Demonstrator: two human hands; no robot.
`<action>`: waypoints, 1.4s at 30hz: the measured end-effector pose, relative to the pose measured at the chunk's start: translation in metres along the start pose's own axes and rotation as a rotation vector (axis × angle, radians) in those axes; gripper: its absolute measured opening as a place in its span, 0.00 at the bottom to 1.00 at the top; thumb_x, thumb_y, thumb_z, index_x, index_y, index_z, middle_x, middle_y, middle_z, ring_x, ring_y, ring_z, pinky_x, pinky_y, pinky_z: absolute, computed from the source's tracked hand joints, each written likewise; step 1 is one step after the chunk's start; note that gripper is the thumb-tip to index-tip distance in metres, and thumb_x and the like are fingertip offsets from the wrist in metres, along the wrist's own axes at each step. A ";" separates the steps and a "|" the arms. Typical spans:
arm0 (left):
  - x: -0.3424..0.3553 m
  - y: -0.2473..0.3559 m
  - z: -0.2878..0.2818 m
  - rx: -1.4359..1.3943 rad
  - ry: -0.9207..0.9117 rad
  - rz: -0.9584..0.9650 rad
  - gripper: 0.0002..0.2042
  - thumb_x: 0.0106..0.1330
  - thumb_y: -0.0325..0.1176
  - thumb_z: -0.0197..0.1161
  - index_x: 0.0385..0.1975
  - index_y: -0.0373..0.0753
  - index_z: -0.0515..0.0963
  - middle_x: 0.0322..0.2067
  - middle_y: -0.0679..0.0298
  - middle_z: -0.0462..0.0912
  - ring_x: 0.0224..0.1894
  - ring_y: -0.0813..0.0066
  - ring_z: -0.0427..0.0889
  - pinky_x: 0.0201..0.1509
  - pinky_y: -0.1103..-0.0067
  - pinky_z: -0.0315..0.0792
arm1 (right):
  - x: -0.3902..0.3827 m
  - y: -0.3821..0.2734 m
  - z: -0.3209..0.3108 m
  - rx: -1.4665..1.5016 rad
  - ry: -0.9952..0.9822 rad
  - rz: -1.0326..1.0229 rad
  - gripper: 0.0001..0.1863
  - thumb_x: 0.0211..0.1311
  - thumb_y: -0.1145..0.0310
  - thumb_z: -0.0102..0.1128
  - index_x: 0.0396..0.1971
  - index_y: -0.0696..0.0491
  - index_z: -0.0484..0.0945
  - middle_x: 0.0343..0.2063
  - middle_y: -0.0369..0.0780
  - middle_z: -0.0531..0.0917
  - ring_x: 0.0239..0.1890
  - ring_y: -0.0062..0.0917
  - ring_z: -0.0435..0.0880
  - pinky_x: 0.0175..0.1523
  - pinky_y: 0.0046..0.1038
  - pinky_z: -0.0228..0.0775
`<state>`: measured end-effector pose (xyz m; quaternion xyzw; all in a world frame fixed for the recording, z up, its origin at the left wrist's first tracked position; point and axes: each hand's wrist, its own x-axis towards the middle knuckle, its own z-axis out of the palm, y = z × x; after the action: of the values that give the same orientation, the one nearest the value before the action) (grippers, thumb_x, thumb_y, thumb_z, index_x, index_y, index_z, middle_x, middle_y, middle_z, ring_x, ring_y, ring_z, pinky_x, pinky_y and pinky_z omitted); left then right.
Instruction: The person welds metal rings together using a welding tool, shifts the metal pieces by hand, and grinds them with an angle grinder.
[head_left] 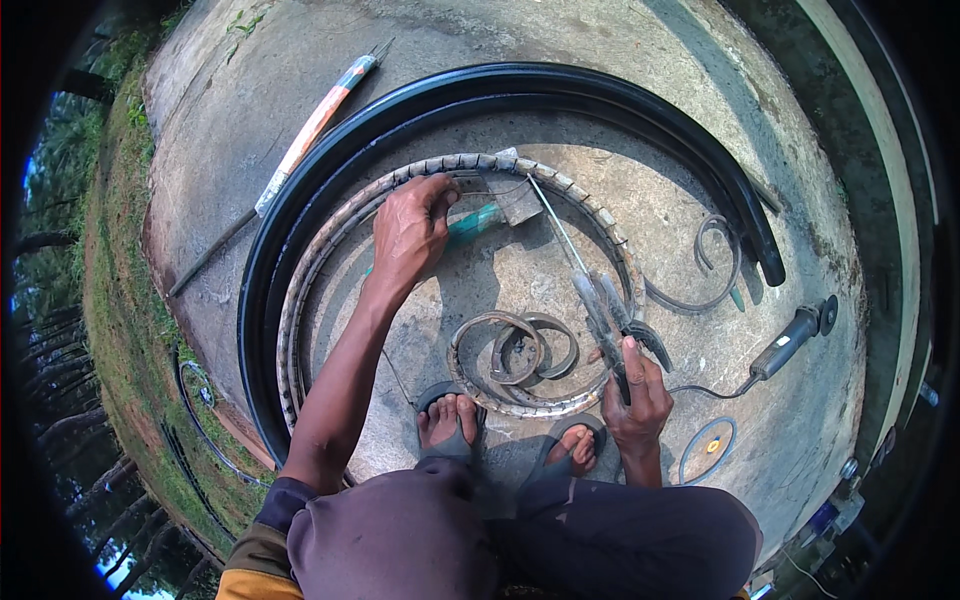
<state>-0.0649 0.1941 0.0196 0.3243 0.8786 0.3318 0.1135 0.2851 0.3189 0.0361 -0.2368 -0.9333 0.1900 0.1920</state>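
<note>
Left hand (410,232) presses the twisted steel ring (560,185) against the concrete slab (640,60) while right hand (640,395) grips the electrode holder (605,310); slippage likely misaligns the joint.

Bare concrete slab (690,190) at our two o'clock offers open passage. At twelve, the black curved pipe (560,85) and twisted iron scroll (470,165) bar us; the angle grinder (790,345) sits at three.
</note>
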 end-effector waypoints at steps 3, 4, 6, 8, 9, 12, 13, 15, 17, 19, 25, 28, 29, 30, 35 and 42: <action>0.001 -0.002 0.001 0.021 -0.002 0.006 0.06 0.68 0.30 0.61 0.39 0.40 0.84 0.35 0.54 0.84 0.40 0.49 0.84 0.44 0.61 0.75 | 0.000 0.000 0.000 0.004 0.018 -0.008 0.35 0.47 0.79 0.69 0.62 0.51 0.79 0.41 0.49 0.83 0.33 0.37 0.88 0.32 0.34 0.80; 0.001 -0.002 0.001 0.021 -0.002 0.005 0.06 0.68 0.30 0.61 0.39 0.40 0.84 0.35 0.54 0.84 0.40 0.49 0.84 0.44 0.61 0.75 | 0.000 0.000 -0.001 -0.002 0.027 -0.017 0.35 0.47 0.79 0.69 0.62 0.51 0.79 0.41 0.49 0.83 0.33 0.37 0.88 0.32 0.34 0.80; 0.001 -0.001 0.000 0.012 0.004 -0.007 0.06 0.68 0.30 0.61 0.39 0.40 0.84 0.35 0.54 0.85 0.40 0.49 0.84 0.44 0.61 0.75 | 0.002 0.000 0.000 -0.013 0.011 -0.009 0.35 0.48 0.79 0.69 0.62 0.51 0.79 0.41 0.49 0.83 0.33 0.37 0.88 0.32 0.34 0.80; 0.001 0.000 0.000 0.014 0.000 -0.001 0.07 0.68 0.30 0.61 0.40 0.40 0.84 0.35 0.54 0.85 0.40 0.49 0.84 0.44 0.61 0.75 | 0.001 0.000 0.000 -0.024 -0.004 -0.001 0.35 0.48 0.79 0.69 0.62 0.51 0.79 0.41 0.49 0.83 0.33 0.37 0.88 0.32 0.34 0.80; 0.002 0.000 0.000 0.016 -0.002 0.003 0.07 0.68 0.30 0.61 0.40 0.40 0.84 0.35 0.54 0.85 0.40 0.50 0.84 0.44 0.61 0.75 | 0.000 0.001 -0.001 -0.019 0.004 0.000 0.35 0.48 0.79 0.69 0.62 0.51 0.80 0.41 0.49 0.83 0.33 0.37 0.88 0.32 0.34 0.80; 0.002 0.001 -0.001 0.023 -0.014 -0.018 0.07 0.68 0.29 0.61 0.40 0.40 0.84 0.35 0.54 0.85 0.40 0.50 0.85 0.44 0.61 0.75 | 0.000 0.000 0.000 -0.016 0.007 0.004 0.35 0.48 0.79 0.69 0.62 0.51 0.80 0.41 0.49 0.83 0.33 0.37 0.88 0.32 0.34 0.80; 0.002 0.001 -0.001 0.023 -0.015 -0.019 0.07 0.68 0.29 0.61 0.40 0.40 0.84 0.35 0.54 0.85 0.40 0.50 0.85 0.44 0.61 0.75 | 0.000 0.000 0.000 -0.018 0.000 0.005 0.35 0.48 0.79 0.69 0.62 0.52 0.80 0.40 0.49 0.83 0.34 0.37 0.88 0.32 0.34 0.80; 0.002 0.001 -0.002 0.013 -0.010 -0.018 0.07 0.68 0.29 0.61 0.40 0.40 0.84 0.35 0.54 0.85 0.40 0.50 0.85 0.44 0.61 0.76 | -0.001 0.000 -0.001 -0.016 0.004 0.010 0.35 0.47 0.79 0.69 0.62 0.52 0.80 0.40 0.49 0.83 0.34 0.38 0.88 0.32 0.34 0.80; 0.001 0.002 -0.001 0.022 -0.002 -0.013 0.07 0.69 0.30 0.60 0.39 0.40 0.84 0.35 0.52 0.85 0.39 0.50 0.85 0.43 0.61 0.75 | -0.001 0.001 -0.001 -0.014 0.009 0.015 0.35 0.47 0.79 0.69 0.62 0.52 0.80 0.40 0.49 0.83 0.34 0.38 0.88 0.33 0.34 0.80; 0.001 0.008 -0.006 0.025 -0.038 -0.038 0.07 0.71 0.31 0.58 0.40 0.42 0.84 0.35 0.52 0.85 0.39 0.50 0.84 0.41 0.61 0.74 | 0.000 0.001 -0.003 -0.020 0.024 -0.029 0.35 0.46 0.79 0.68 0.61 0.52 0.80 0.41 0.49 0.83 0.35 0.39 0.88 0.34 0.35 0.81; 0.003 -0.001 -0.002 0.014 -0.011 -0.003 0.06 0.67 0.30 0.61 0.39 0.42 0.85 0.35 0.56 0.85 0.40 0.51 0.85 0.44 0.62 0.76 | 0.000 0.001 -0.002 -0.022 0.022 -0.011 0.35 0.46 0.79 0.69 0.61 0.52 0.80 0.41 0.49 0.83 0.35 0.38 0.88 0.34 0.34 0.81; 0.003 -0.003 0.001 0.002 0.004 0.020 0.06 0.67 0.30 0.61 0.39 0.42 0.84 0.35 0.55 0.85 0.40 0.50 0.85 0.43 0.62 0.76 | 0.001 0.001 -0.002 -0.013 0.006 0.001 0.35 0.47 0.79 0.69 0.62 0.52 0.80 0.41 0.49 0.83 0.34 0.38 0.88 0.33 0.34 0.80; 0.003 -0.002 0.000 0.001 -0.001 0.012 0.06 0.67 0.30 0.61 0.39 0.41 0.84 0.35 0.55 0.85 0.40 0.50 0.85 0.43 0.62 0.75 | 0.001 0.001 -0.001 -0.014 0.005 0.001 0.35 0.47 0.79 0.69 0.62 0.52 0.80 0.41 0.49 0.83 0.34 0.38 0.88 0.33 0.34 0.80; 0.003 0.000 -0.001 0.001 -0.004 0.004 0.06 0.67 0.30 0.61 0.39 0.41 0.84 0.35 0.55 0.85 0.40 0.50 0.85 0.43 0.62 0.75 | 0.000 0.002 0.000 -0.008 0.006 0.004 0.35 0.48 0.79 0.69 0.62 0.52 0.80 0.41 0.49 0.83 0.33 0.37 0.88 0.33 0.34 0.80; 0.002 0.000 -0.001 0.018 -0.008 0.004 0.06 0.67 0.29 0.61 0.39 0.41 0.84 0.35 0.55 0.85 0.39 0.50 0.85 0.42 0.62 0.75 | 0.003 0.000 0.000 0.005 0.023 -0.010 0.35 0.48 0.79 0.69 0.63 0.52 0.80 0.40 0.49 0.82 0.31 0.36 0.88 0.31 0.33 0.79; 0.003 0.002 -0.002 0.055 -0.027 -0.015 0.06 0.68 0.29 0.62 0.40 0.38 0.84 0.37 0.55 0.87 0.41 0.52 0.86 0.46 0.66 0.76 | 0.002 0.001 0.001 -0.006 0.024 -0.012 0.35 0.48 0.80 0.69 0.63 0.51 0.80 0.40 0.48 0.82 0.32 0.35 0.88 0.30 0.33 0.79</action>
<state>-0.0666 0.1960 0.0230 0.3249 0.8882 0.3024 0.1189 0.2836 0.3204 0.0353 -0.2340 -0.9328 0.1831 0.2038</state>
